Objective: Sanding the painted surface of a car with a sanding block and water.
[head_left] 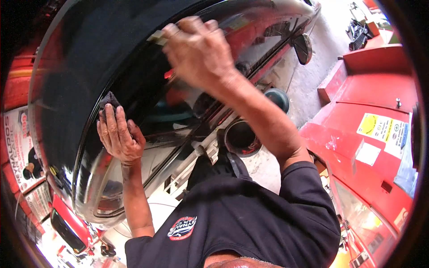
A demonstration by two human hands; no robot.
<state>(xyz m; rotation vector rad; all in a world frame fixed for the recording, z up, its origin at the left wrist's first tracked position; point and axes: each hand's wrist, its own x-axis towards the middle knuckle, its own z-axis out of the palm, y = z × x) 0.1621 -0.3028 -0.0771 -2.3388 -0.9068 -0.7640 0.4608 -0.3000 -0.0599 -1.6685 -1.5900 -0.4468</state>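
Note:
A glossy black car (67, 58) fills the upper left, its curved dark surface edged by a trim strip. My left hand (119, 134) lies near that edge with its fingers over a folded dark cloth (108, 99), pressing it to the car. Farther up and to the right, my right hand (199, 51) is over the car's upper side, smeared by motion. A small pale yellow piece (157, 38) shows at its fingertips; its kind is not clear. The windows beneath my arms mirror red shapes.
A wing mirror (302, 49) juts from the car's far side. On the floor stand a dark round bucket (241, 136) and a teal round container (278, 99), close to my body. Red cabinets (375, 94) line the right side. A printed banner (22, 147) hangs at far left.

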